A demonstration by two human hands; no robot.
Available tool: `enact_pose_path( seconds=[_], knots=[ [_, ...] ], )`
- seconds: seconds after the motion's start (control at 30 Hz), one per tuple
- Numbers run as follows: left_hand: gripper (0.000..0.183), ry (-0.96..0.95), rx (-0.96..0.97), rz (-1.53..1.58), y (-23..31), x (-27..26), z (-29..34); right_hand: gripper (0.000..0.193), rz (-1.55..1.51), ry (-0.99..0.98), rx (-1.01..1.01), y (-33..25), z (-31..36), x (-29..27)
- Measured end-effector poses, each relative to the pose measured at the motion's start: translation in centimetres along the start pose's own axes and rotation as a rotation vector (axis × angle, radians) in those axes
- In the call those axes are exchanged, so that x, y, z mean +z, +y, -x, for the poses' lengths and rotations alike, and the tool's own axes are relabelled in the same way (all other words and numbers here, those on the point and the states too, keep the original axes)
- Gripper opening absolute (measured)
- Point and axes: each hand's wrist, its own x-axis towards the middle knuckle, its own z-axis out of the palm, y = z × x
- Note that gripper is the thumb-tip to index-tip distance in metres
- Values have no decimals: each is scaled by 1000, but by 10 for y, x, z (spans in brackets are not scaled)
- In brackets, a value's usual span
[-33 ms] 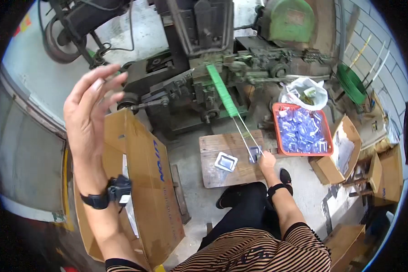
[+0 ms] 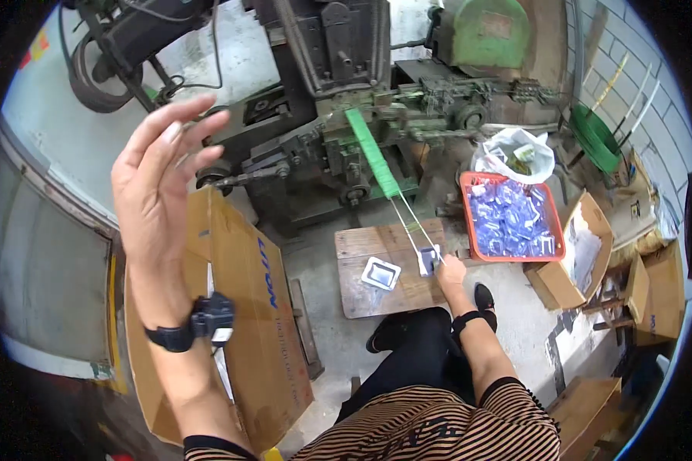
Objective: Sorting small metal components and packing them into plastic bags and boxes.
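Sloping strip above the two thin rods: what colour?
The sloping strip is green; the head view shows it best.

The thin rods (image 2: 421, 223) look like metal, the table (image 2: 357, 246) matt wood.

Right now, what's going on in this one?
The person's right hand is at the lower ends of two thin white rods below a green strip, beside a small bluish piece; its grip is unclear. A white-edged piece lies leftward on the wooden tabletop. The left hand is raised open. A red basket at right holds bluish plastic pieces.
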Motion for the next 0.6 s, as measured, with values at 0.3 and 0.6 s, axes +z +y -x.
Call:
enact_pose_path(
  seconds=[0.3,0.6],
  knots=[
    [21,256,-306,466,-149,99,86,14,-106,156,-313,17,6,16],
    [15,12,-1148,224,-296,135,231,17,17,260,-382,10,5,1]
  ],
)
